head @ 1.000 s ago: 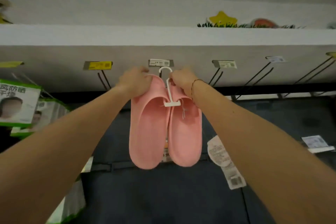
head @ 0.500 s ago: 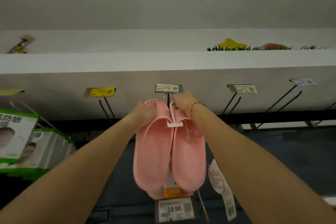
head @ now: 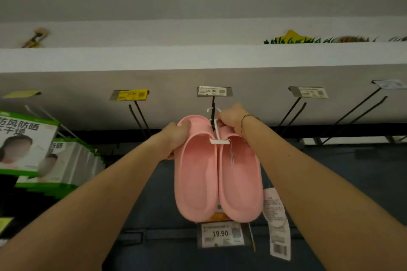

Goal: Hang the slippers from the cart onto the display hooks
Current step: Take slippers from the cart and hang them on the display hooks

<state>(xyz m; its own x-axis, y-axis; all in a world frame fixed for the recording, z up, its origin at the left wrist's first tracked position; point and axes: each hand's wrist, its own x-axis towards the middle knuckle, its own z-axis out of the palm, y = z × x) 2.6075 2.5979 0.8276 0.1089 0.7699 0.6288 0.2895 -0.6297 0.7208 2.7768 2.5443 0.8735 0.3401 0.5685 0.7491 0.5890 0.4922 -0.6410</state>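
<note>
Both hands, left (head: 176,138) and right (head: 231,119), hold pink slippers (head: 218,171) by their white hanger (head: 217,133) at a black hook (head: 213,112) under a 19.90 tag (head: 212,91).

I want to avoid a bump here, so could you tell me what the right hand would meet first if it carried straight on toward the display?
Probably the black display hook under the 19.90 price tag: the right hand sits just beside it, gripping the white hanger. Depth is unclear; the grey back panel lies behind.

Pink slippers (head: 217,174), paired on a white hanger (head: 217,132), hang toes down at frame centre; hanger top at the black hook (head: 213,112), engagement unclear.
</note>
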